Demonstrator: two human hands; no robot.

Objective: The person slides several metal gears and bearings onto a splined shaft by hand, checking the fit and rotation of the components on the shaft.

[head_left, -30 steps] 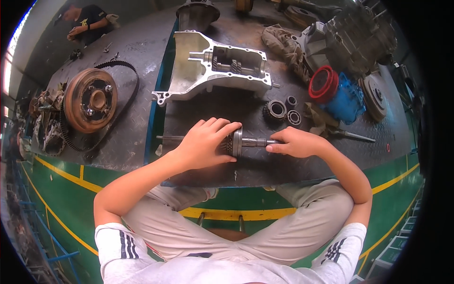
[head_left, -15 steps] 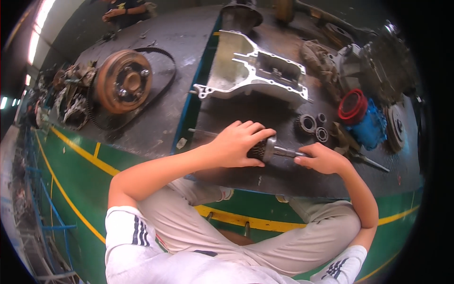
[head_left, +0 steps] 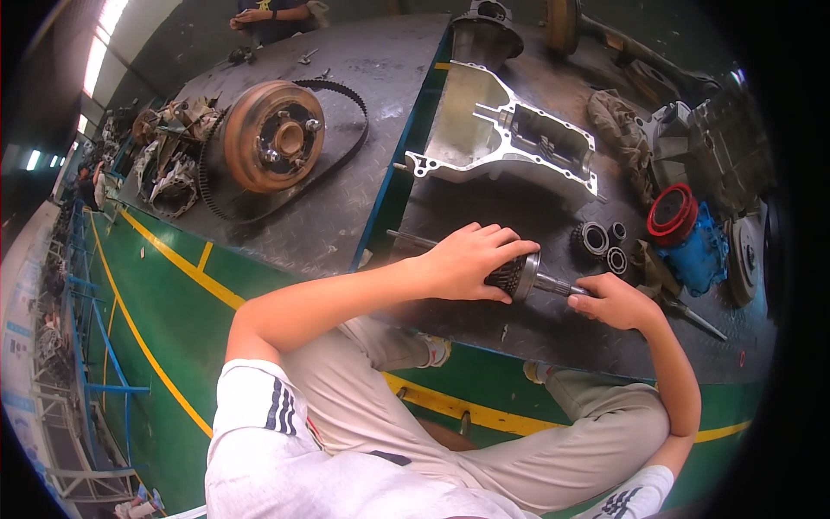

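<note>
A metal gear shaft [head_left: 555, 285] lies sideways low over the dark tabletop. My left hand [head_left: 471, 265] is wrapped over its toothed gears, with the thumb below and the fingers above. At the shaft's bare right end, my right hand [head_left: 616, 303] pinches it between thumb and fingers. A thin rod [head_left: 410, 239] shows left of my left hand; whether it belongs to the shaft is hidden. Just beyond my right hand sit a dark bearing [head_left: 593, 240] and two smaller rings. Behind both hands rests an open silver gearbox housing [head_left: 494, 159].
Right of my hands stand a blue casting [head_left: 699, 259] with a red ring [head_left: 673, 214] and a pointed metal tool [head_left: 702, 321]. Far left, a toothed belt [head_left: 367, 130] loops around a rusty drum [head_left: 275, 138]. Another person's hands [head_left: 251, 17] show at the table's far edge.
The whole view has swung left, so everything sits farther right in the picture. Both hands keep the same hold on the gear shaft.
</note>
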